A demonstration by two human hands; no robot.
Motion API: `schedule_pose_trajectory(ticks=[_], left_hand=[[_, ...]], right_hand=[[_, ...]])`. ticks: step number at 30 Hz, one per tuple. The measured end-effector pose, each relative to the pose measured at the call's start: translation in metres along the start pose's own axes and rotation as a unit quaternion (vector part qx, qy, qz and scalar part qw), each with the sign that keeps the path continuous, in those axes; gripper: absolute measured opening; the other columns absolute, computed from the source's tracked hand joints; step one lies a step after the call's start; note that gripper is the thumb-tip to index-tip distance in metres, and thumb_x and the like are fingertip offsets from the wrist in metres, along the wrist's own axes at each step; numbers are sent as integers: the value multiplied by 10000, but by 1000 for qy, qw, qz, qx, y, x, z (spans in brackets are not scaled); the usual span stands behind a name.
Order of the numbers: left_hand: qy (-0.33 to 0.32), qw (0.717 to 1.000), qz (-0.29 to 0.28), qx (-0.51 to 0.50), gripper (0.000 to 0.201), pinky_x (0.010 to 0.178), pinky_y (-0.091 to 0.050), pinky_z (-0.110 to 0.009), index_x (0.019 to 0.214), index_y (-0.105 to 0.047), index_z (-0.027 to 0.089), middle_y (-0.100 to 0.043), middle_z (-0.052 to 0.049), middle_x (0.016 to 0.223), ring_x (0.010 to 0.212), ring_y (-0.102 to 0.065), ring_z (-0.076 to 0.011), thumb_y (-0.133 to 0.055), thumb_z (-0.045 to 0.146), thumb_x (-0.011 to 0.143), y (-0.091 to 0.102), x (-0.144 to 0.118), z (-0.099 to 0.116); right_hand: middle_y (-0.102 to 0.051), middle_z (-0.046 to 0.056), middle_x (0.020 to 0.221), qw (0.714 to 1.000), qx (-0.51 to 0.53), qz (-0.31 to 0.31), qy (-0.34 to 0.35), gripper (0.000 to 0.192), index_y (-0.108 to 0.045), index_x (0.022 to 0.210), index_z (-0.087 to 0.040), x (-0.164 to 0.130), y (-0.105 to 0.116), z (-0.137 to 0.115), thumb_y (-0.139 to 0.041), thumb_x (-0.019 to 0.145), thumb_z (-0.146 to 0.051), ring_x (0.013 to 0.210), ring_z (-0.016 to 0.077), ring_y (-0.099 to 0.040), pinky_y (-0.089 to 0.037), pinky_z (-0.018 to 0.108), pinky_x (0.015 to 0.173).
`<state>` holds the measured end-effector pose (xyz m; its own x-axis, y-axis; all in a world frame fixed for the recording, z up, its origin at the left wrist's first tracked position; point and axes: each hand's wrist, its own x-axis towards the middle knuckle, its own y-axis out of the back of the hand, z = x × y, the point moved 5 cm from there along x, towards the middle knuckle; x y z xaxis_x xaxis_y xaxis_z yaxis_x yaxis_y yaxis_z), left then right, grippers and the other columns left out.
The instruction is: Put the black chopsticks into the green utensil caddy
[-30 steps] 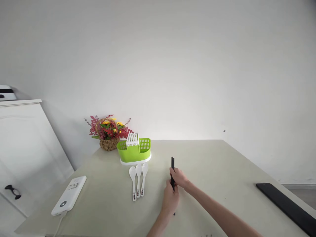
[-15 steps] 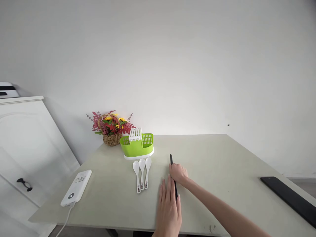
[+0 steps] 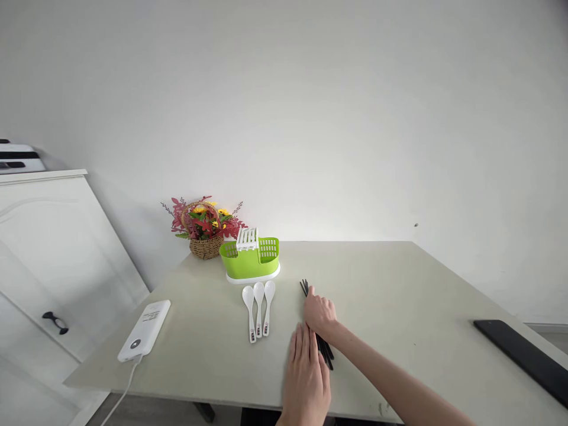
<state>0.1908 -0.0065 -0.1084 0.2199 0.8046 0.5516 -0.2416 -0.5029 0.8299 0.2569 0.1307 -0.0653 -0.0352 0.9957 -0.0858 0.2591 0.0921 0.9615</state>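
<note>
A bundle of black chopsticks (image 3: 327, 353) lies fanned out on the beige table (image 3: 399, 284), tips pointing away from me. My right hand (image 3: 320, 313) rests over their middle, fingers curled down on them. Flat on the table just left of their near ends is my left hand (image 3: 306, 378), fingers straight and together, its edge against the sticks. Three white spoons (image 3: 259, 307) lie side by side to the left. Behind them stands a green cutlery holder (image 3: 251, 263) with a white insert.
A wicker basket of flowers (image 3: 205, 228) stands at the back left by the wall. A white power bank (image 3: 144, 330) with a cable lies near the left edge. A black flat object (image 3: 523, 358) lies at the right edge. A white cabinet (image 3: 39, 248) stands left of the table.
The chopsticks went from upright in both hands to lying on the table and have now spread apart. My left hand let go and flattened beside them.
</note>
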Motion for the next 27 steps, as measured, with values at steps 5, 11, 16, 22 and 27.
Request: schedule_pose_trajectory(ticks=[5,11,16,22,27], left_hand=[[12,1000,-6,-10,745,1154,-483,-467,1650,0,169,-411,-131,1617,1489,-395,-277,-356,148,996,1,0,-2],[20,999,-15,-45,666,1168,-466,-474,1650,-132,197,-414,-107,1619,1494,-387,-276,-360,216,1024,2,0,-4],[39,995,-34,-81,584,1178,-447,-493,1606,-298,201,-419,-91,1620,1499,-381,-284,-399,317,1042,7,1,-8],[87,984,-34,-150,422,1078,-520,-441,1448,-500,263,-545,-87,1505,1392,-518,-263,-394,322,1044,31,3,-27],[163,984,66,-20,367,963,-501,-510,1308,-547,152,-579,-192,1263,1187,-570,-338,-424,337,1016,65,12,-84]], right_hand=[[-763,184,997,999,18,13,24,320,-498,1318,-109,-3,2,-1,-386,1032,-197,1016,293,-735,-487,358,815],[-760,182,980,997,65,25,34,321,-511,1291,-130,-3,0,6,-396,1014,-244,962,310,-735,-463,364,794],[-742,105,879,987,142,53,57,419,-441,1377,-173,-9,-2,21,-424,993,-340,853,283,-717,-439,331,739],[-500,-76,621,953,276,91,87,369,-443,1310,-220,-33,-7,53,-326,989,-358,622,179,-565,-427,262,652],[-359,-99,612,874,470,109,57,413,-490,1228,-225,-63,-14,92,-360,980,-528,521,155,-412,-392,263,532]])
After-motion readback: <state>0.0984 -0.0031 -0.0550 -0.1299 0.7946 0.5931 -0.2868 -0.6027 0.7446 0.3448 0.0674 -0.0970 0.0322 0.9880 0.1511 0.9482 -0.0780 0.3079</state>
